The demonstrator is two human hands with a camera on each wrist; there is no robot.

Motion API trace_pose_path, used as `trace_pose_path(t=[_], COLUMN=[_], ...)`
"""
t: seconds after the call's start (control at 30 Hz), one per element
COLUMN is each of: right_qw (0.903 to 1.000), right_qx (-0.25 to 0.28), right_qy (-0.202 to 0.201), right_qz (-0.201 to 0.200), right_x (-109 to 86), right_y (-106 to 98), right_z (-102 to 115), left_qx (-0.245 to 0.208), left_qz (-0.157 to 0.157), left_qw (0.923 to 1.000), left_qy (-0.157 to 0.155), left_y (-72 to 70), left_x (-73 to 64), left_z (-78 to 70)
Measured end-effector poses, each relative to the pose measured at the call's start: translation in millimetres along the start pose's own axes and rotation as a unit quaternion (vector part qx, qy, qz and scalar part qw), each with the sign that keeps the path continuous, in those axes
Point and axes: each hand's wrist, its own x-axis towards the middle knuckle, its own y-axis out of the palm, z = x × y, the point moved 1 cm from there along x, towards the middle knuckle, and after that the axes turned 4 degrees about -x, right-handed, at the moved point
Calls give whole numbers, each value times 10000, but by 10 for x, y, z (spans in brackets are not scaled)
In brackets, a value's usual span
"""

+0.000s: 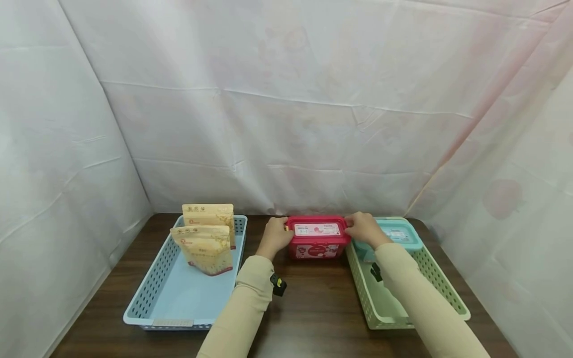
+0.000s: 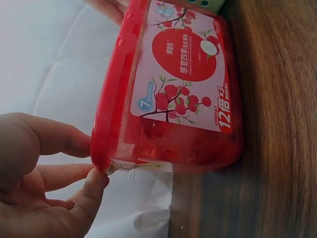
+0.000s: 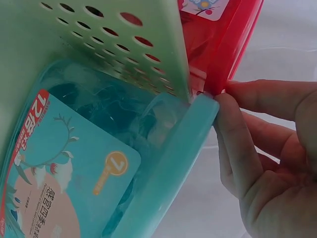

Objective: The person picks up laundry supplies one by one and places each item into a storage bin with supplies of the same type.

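Overhead, both hands point(image 1: 320, 232) grip the red box point(image 1: 318, 237); wrist views apparently show pinching fingertips point(image 2: 96, 178).

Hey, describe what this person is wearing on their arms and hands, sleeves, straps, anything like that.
Both arms wear long beige sleeves that end at the wrists. The left hand and right hand are bare: no gloves, and no rings visible. A small black device with a yellow spot sits under the left wrist, and a dark one under the right forearm.
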Motion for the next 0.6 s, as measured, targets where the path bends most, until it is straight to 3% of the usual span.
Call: trace_pose_path(t=[0.47,0.6], right_qw=[9995,9997], right_qx=[256,251], right_qy=[153,37], right_qz=[95,21], right_x=[12,24], right_y=[48,62], right_z=[9,35], left_qx=[-274,-289], left_qz=[88,48], left_qw=[9992,9992], left_qy=[-274,-278], left_y=[-36,-67], left_x=[-18,-14], left_z=[33,72])
